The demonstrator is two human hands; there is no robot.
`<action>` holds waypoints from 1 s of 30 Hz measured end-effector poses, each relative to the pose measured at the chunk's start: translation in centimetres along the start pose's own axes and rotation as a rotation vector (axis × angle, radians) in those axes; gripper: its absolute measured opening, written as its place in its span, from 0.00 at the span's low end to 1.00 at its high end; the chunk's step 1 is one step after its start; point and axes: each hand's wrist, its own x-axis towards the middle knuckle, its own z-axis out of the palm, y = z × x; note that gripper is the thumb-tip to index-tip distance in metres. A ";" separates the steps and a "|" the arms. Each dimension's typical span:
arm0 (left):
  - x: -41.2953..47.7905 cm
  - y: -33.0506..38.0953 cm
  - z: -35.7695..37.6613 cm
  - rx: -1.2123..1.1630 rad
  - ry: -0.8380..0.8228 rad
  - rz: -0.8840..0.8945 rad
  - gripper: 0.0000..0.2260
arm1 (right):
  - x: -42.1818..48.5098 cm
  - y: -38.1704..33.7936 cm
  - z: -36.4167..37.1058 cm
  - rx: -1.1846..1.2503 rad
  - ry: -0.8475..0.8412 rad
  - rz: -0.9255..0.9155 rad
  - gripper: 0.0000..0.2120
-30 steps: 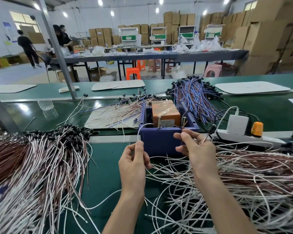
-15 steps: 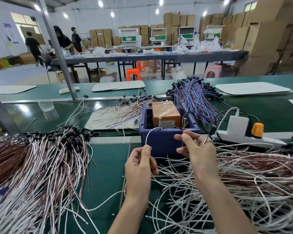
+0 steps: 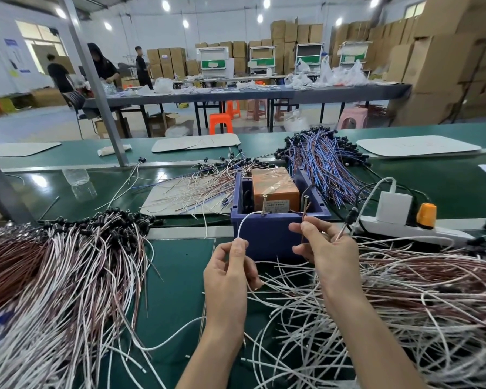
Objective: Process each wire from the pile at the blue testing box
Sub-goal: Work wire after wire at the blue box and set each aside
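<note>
Head view: at centre frame the left hand (image 3: 230,272) pinches a white wire (image 3: 242,223) between thumb and forefinger. The wire arcs up to the left screw (image 3: 264,204) on the near rim of the blue testing box (image 3: 267,234). The right hand (image 3: 330,249) pinches a brown wire end (image 3: 303,231) just below the right screw (image 3: 306,204); whether it touches is hard to tell. Where either wire runs below the hands is lost in the tangled pile (image 3: 410,293), which is cut off at the right and bottom edges. The label on the orange block (image 3: 274,189) is too small to read. A bare strip of green mat (image 3: 177,276) lies between the hands and the left heap (image 3: 56,265).
</note>
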 end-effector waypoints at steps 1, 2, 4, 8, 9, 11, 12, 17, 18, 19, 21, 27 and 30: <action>0.0 0.0 0.0 -0.001 0.000 -0.001 0.09 | 0.0 0.0 0.0 0.000 0.003 0.002 0.03; 0.0 0.0 0.0 -0.002 0.000 -0.002 0.09 | 0.1 0.0 0.0 0.001 0.005 0.003 0.03; 0.0 0.0 -0.1 -0.002 0.001 0.000 0.09 | 0.1 0.0 0.0 0.004 0.005 0.004 0.03; 0.1 0.0 -0.2 0.003 0.003 0.007 0.09 | 0.1 0.1 0.0 0.006 0.005 0.002 0.03; 0.1 0.0 -0.2 0.004 0.004 0.008 0.10 | 0.1 0.1 0.0 0.005 0.005 0.001 0.03; 0.1 0.1 -0.2 0.007 0.005 0.010 0.10 | 0.0 0.1 0.0 0.003 0.005 0.000 0.03; 0.1 0.1 -0.2 0.008 0.003 0.011 0.10 | 0.0 0.1 0.0 0.006 0.007 0.001 0.03; 0.0 0.3 0.0 -0.006 0.004 0.025 0.10 | -0.1 0.0 0.0 0.012 0.008 0.001 0.03; 0.0 0.3 0.0 -0.007 0.006 0.029 0.10 | -0.1 0.0 0.0 0.014 0.008 0.000 0.03; 0.1 0.3 0.1 -0.009 0.008 0.035 0.10 | -0.1 0.0 0.0 0.013 0.007 -0.002 0.03; 0.2 0.4 0.2 -0.017 0.017 0.042 0.10 | -0.1 0.0 0.0 0.013 0.005 -0.006 0.03; 0.7 0.2 -0.1 -0.020 0.056 0.037 0.10 | 0.0 -0.1 0.0 0.024 0.020 -0.011 0.03; 0.8 0.0 -0.2 -0.028 0.060 0.013 0.09 | -0.1 -0.1 0.0 0.022 0.033 -0.022 0.03</action>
